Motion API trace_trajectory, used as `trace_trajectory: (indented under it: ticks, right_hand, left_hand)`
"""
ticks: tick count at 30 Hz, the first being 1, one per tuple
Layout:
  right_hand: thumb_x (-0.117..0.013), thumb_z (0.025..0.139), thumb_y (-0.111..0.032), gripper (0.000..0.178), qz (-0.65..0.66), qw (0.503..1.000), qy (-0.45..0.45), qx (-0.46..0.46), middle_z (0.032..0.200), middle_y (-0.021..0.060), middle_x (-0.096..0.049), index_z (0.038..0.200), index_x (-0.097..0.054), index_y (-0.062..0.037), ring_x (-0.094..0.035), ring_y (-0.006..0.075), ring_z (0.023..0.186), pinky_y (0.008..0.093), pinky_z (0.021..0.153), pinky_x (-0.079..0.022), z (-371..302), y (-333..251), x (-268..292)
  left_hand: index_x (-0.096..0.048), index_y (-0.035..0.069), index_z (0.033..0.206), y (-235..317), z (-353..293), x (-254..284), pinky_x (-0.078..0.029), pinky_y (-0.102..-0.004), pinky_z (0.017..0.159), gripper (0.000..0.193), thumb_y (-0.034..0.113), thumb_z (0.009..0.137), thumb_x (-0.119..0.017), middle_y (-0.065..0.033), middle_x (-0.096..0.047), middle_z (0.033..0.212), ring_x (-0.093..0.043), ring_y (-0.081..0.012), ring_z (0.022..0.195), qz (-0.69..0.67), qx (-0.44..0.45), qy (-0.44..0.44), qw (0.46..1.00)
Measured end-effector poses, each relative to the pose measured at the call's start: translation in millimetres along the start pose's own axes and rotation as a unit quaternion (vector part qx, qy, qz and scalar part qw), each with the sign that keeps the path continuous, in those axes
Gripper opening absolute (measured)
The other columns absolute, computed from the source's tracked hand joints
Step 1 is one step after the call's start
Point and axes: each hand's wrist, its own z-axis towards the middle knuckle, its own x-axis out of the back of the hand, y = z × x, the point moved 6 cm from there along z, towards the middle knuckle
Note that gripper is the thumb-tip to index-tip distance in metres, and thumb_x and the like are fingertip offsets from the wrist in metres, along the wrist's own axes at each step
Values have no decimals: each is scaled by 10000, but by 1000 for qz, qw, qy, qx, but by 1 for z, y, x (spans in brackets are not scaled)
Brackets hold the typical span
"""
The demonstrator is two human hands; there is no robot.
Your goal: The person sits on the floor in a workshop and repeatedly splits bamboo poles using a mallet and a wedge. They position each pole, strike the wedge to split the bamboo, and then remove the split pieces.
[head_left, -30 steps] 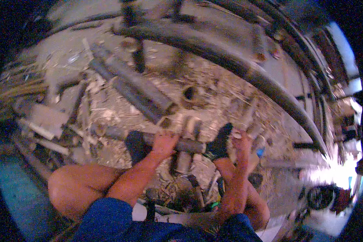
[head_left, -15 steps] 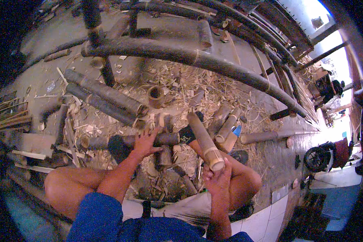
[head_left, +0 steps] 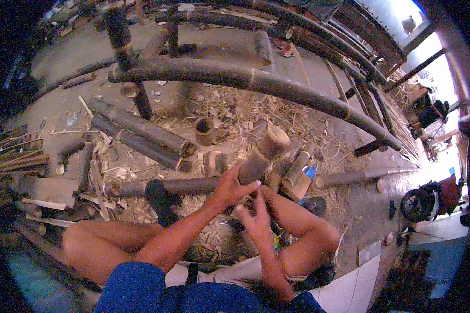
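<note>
A short bamboo tube is held tilted in front of me, its pale cut end pointing up and away to the right. My left hand is wrapped round its lower part, thumb across the near side. Just below the tube, my right hand is somewhat blurred. Its thumb and forefinger stand apart with nothing visible between them. Both hands are between my bent knees. Beneath my left forearm, a dark bamboo pole lies crosswise on the ground.
A thick bamboo rail crosses ahead on posts. Two bamboo lengths lie at the left, near an upright bamboo ring. Shavings cover the ground. A bamboo pole lies at the right, with a motorcycle beyond.
The bamboo tube has passed from my right hand to my left, moving up, its cut end now pointing away. My left hand moved right; my right hand drew back from the tube.
</note>
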Motion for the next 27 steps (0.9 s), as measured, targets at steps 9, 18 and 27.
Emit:
trace_trajectory:
  ticks: [9, 18, 27]
  right_hand:
    - [-719, 839, -320, 497, 462, 781, -239, -346, 943, 134, -664, 1196, -531, -30, -670, 259, 769, 414, 708, -572, -45, 13, -70]
    - [-774, 814, -352, 634, 147, 966, -115, -178, 1060, 126, -669, 1284, -518, -12, -654, 258, 937, 417, 851, -546, -30, 32, -75]
    - [-747, 804, -346, 552, 416, 803, -197, -378, 926, 91, -639, 1189, -525, -18, -654, 261, 873, 475, 777, -573, -50, 48, -78]
  left_hand:
    - [-610, 63, 1042, -41, -16, 9, -555, -320, 588, 421, 402, 853, -771, -59, -674, 801, -668, -158, 643, -399, 306, -13, 864]
    - [-678, 28, 1046, -50, -11, 32, -548, -380, 718, 551, 499, 786, -796, -87, -715, 875, -678, -228, 743, 1, 165, 144, 976]
    - [-608, 3, 1231, -82, -15, 23, -538, -384, 786, 684, 464, 771, -817, -128, -702, 996, -669, -226, 851, -147, 265, 60, 951]
